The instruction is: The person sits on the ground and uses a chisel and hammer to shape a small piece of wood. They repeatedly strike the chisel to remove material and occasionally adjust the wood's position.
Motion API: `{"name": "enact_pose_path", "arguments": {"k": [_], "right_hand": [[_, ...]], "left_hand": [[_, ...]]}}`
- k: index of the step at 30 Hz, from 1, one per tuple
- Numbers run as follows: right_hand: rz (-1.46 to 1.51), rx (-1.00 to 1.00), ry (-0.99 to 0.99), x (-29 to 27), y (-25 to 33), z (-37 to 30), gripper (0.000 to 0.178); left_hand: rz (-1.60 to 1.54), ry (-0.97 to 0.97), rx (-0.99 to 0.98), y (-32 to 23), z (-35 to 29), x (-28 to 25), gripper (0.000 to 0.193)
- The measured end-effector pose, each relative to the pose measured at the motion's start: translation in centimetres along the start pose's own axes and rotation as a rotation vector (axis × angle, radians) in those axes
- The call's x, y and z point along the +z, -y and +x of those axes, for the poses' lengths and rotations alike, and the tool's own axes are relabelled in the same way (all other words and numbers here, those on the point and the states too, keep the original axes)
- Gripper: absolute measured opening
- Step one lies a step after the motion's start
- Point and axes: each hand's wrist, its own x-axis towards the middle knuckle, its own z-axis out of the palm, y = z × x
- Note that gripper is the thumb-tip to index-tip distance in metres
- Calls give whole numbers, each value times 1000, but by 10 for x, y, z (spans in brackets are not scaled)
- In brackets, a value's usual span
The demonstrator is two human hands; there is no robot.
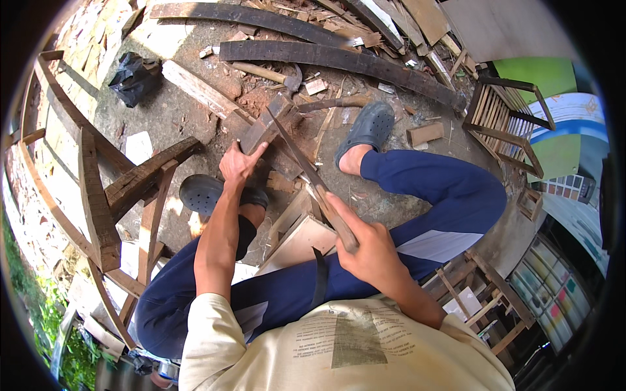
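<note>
"What's closest?"

"The beige shirt [261,365]. Its small print surrounds a dark square; I can't make out the words."

"And the hands?"

"The right hand [366,253] curls closed around the wooden handle of a long tapering tool [306,168], index finger stretched along it. Pale boards [301,242] stand between the legs, just beside that handle."

"The left?"

"The left hand [240,164] grips the near end of a wooden block [259,133], its fingers partly hidden. The block lies across a white-streaked timber [195,88] on the ground, between 2 clogs [368,130], and the tool's tip is over it."

"Anything crowding it?"

"A hammer [259,71] lies just beyond, with a small offcut [425,134] farther right. A wooden frame [98,195] stands left, a black plastic bag [135,78] near it."

"Farther out?"

"2 curved dark beams [339,64] among wood scraps; right, a slatted frame [502,124] before a blue-and-white panel [564,117]."
</note>
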Motion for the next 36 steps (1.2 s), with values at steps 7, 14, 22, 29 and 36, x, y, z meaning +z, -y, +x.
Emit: {"name": "enact_pose_path", "arguments": {"k": [7, 14, 22, 29, 36], "right_hand": [[-67, 196, 113, 41, -13, 128, 82], [-1, -12, -20, -3, 13, -7, 77], [-81, 221, 172, 15, 1, 48, 82], [11, 131, 25, 22, -2, 68, 78], [-11, 29, -10, -17, 13, -14, 76]], "left_hand": [[-7, 0, 2, -9, 0, 3, 114], [-20, 5, -20, 0, -6, 1, 115], [-11, 16, -34, -5, 3, -1, 116], [-6, -7, -3, -2, -3, 6, 114], [-17, -34, -18, -2, -5, 3, 112]]}}
